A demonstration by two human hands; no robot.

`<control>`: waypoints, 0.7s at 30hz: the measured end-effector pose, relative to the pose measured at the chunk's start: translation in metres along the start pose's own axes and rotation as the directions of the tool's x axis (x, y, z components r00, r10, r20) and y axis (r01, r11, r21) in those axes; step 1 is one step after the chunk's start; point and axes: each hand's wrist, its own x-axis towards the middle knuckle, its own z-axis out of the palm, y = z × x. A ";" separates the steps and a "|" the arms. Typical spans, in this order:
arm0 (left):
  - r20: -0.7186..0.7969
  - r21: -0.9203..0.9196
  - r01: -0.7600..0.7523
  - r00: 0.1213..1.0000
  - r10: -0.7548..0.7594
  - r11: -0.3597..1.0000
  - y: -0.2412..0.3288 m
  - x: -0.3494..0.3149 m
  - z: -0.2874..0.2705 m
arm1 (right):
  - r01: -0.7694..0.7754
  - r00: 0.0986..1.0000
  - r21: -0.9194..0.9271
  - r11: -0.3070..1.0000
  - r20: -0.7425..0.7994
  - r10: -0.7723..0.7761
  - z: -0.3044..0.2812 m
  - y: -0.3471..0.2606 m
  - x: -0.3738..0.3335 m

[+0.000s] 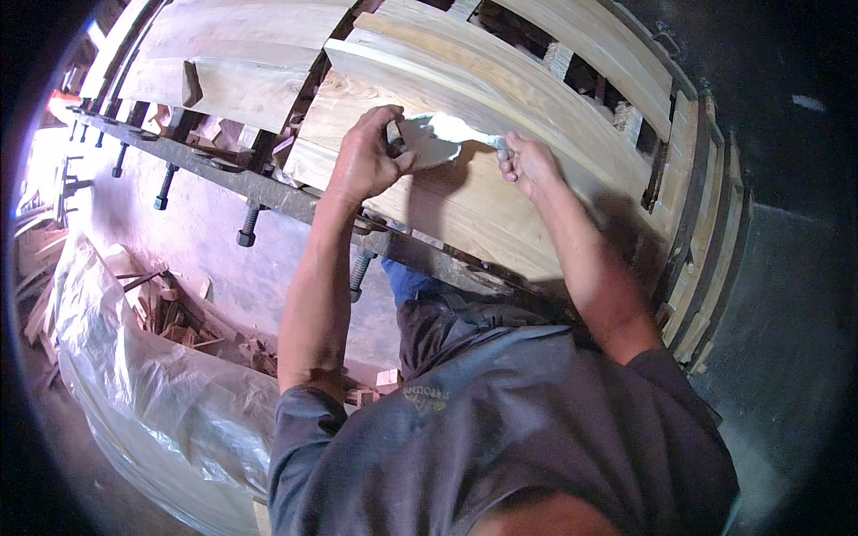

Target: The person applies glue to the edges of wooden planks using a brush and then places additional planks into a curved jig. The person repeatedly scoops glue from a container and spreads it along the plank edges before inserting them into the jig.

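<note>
My left hand (368, 152) is closed, thumb below and fingers above, on the edge of a thin pale flat piece (431, 148) with a ragged outline. My right hand (529, 164) grips the short end of a slim tool (490, 139). Its far part meets the flat piece in a bright white glare, so its exact kind cannot be made out. Both hands are just above a broad pale wood panel (487, 219) made of joined boards, and their shadows fall on it.
A metal clamp rail (286, 198) with several hanging bolts (248, 225) runs along the near edge. A second panel (241, 45) bearing a small wood piece (191, 84) is at the left. Slatted boards (608, 45) stand right. Plastic sheeting (170, 402) and wood scraps (174, 308) are lower left.
</note>
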 end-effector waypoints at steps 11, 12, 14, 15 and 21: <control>-0.412 -0.022 0.368 0.844 -0.344 0.930 -0.066 -0.078 0.013 | 0.286 0.946 -0.463 0.839 -0.002 -0.323 0.010 0.015 -0.008; -0.450 -0.008 0.380 0.825 -0.342 0.925 -0.067 -0.082 0.012 | 0.280 0.951 -0.452 0.847 0.013 -0.308 0.008 0.017 -0.008; -0.524 0.019 0.404 0.783 -0.335 0.915 -0.071 -0.088 0.011 | 0.268 0.960 -0.431 0.862 0.043 -0.278 0.003 0.023 -0.005; -0.551 0.108 0.426 0.778 -0.302 0.898 -0.074 -0.089 0.009 | 0.251 0.967 -0.360 0.899 0.048 -0.251 -0.001 0.028 -0.003; -0.813 0.187 0.729 0.491 -0.312 0.659 -0.138 -0.101 0.001 | 0.070 0.997 -0.045 0.997 0.043 -0.068 -0.016 0.049 -0.004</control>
